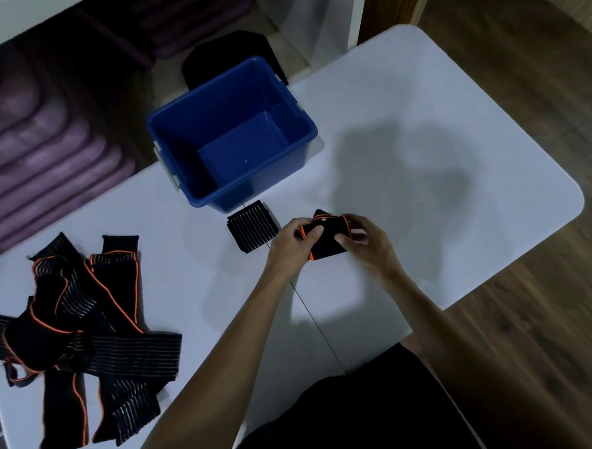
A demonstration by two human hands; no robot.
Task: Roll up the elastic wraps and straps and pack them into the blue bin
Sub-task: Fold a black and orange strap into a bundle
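A black wrap with orange edging (328, 241), rolled into a compact bundle, is held just above the white table (429, 135). My left hand (292, 244) grips its left side and my right hand (362, 243) grips its right side. Left of it a rolled black ribbed wrap (252, 226) lies on the table, just in front of the blue bin (176, 125). The bin stands open and nothing shows inside it. A tangled pile of black and orange-edged straps (76, 326) lies unrolled at the table's near left.
Stacked purple mats (33, 162) fill low shelving beyond the table's left edge. A black stool (228, 54) stands behind the bin. Wooden floor (523, 305) lies to the right. The table's right corner is rounded.
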